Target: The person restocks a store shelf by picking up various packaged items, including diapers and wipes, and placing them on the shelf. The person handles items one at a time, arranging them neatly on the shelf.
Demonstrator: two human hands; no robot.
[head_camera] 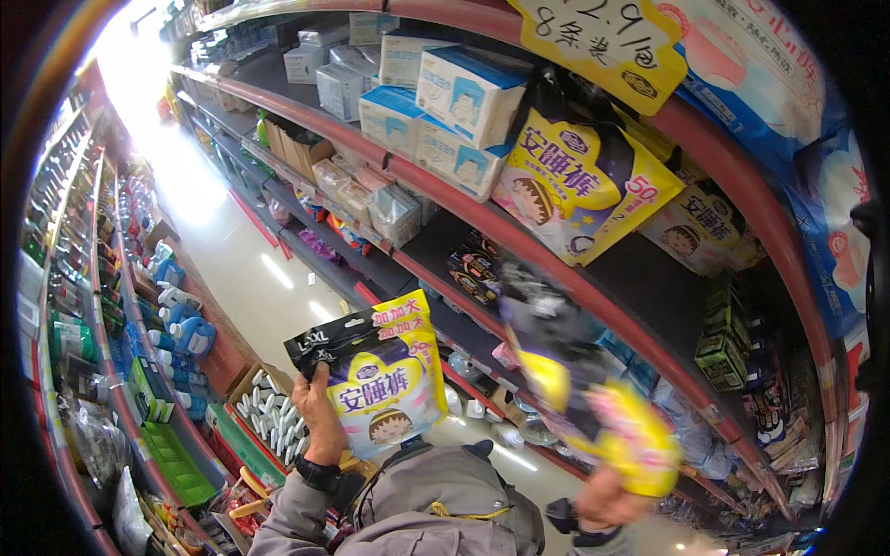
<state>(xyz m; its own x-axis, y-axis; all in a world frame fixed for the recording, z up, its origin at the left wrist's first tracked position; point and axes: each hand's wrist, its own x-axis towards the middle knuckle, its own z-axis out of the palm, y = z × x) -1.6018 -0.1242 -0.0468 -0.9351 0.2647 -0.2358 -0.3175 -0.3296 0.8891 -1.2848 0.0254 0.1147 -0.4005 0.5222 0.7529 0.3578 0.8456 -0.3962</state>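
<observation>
My left hand (321, 410) grips the black and yellow packet of sleep pants (379, 382) by its left side, its printed front facing the camera. Lower right, my right hand (608, 497) holds the lower end of another yellow and black packet (633, 431), blurred by motion, in front of the shelf. A similar packet of sleep pants (563, 177) stands on the upper shelf under a yellow handwritten price sign (605, 48). Beside it, white and blue boxes (469, 94) are stacked.
Shelving with a red front rail (445, 187) curves along the right. Large blue and white packs (758, 55) lie above at the right. Across the aisle floor (208, 229), shelves hold blue bottles (191, 336), a green tray (177, 462) and a box of white bottles (268, 417).
</observation>
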